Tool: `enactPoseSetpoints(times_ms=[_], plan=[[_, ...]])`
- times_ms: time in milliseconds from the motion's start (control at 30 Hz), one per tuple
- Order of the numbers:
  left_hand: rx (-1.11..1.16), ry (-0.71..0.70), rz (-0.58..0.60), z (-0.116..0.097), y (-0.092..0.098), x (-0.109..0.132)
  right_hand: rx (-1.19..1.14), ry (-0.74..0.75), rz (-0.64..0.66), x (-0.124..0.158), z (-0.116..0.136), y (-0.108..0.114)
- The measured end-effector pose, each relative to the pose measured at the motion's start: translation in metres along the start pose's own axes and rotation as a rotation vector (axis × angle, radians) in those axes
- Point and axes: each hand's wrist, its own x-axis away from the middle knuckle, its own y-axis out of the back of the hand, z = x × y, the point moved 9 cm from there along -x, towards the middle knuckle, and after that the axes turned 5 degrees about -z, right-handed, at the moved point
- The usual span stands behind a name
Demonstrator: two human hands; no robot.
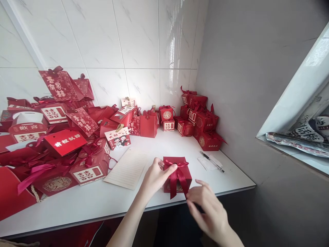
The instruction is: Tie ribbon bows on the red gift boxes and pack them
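On the worktop (pixel 159 147), right of the lined paper (pixel 125 169), the red box (pixel 179 186) sits between your left grip (pixel 156 176) and right grip (pixel 208 203), the left pinching its bow (pixel 183 164), the right, clenched or not I cannot tell, at its right ribbon tail (pixel 183 180).

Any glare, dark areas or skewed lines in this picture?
In the head view, a bright vertical glare streak marks the glossy white marbled wall tiles; in the same view, the plain grey side wall looks dim, and the tiles' seams fan apart upward, likely from the camera's downward tilt.
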Motion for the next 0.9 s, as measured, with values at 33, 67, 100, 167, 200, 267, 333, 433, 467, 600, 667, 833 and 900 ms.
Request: enactPoseSetpoints(times_ms=[33,67,100,167,200,267,333,433,467,600,667,833,900], plan=[[-0.025,0.007,0.023,0.001,-0.001,0.002,0.000,-0.090,-0.026,0.000,-0.015,0.004],[-0.042,0.017,0.051,0.002,-0.003,0.005,0.001,-0.190,-0.028,0.000,-0.032,0.005],[-0.044,0.027,0.084,0.003,-0.006,0.007,-0.003,-0.290,-0.005,0.002,-0.049,0.003],[-0.017,0.040,0.154,0.006,-0.011,0.011,-0.056,-0.460,0.094,0.005,-0.077,-0.010],[0.004,0.037,0.192,0.007,-0.014,0.013,-0.111,-0.521,0.152,0.007,-0.087,-0.018],[0.042,-0.004,0.267,0.007,-0.017,0.016,-0.253,-0.614,0.264,0.010,-0.098,-0.034],[0.045,-0.062,0.324,0.008,-0.017,0.017,-0.370,-0.676,0.360,0.014,-0.101,-0.047],[0.005,-0.122,0.410,0.013,-0.013,0.018,-0.398,-0.689,0.388,0.016,-0.098,-0.052],[0.002,-0.135,0.418,0.013,-0.010,0.018,-0.389,-0.671,0.361,0.016,-0.096,-0.050],[0.103,-0.123,0.215,0.002,0.015,0.015,-0.325,-0.556,0.232,0.011,-0.083,-0.038],[0.109,-0.120,0.092,-0.008,0.022,0.019,-0.254,-0.508,0.206,0.009,-0.075,-0.031],[0.041,-0.236,-0.196,-0.034,0.027,0.042,-0.146,-0.410,0.140,-0.001,-0.051,-0.010],[0.089,-0.339,-0.299,-0.043,0.030,0.054,-0.111,-0.380,0.098,-0.004,-0.043,-0.001]])
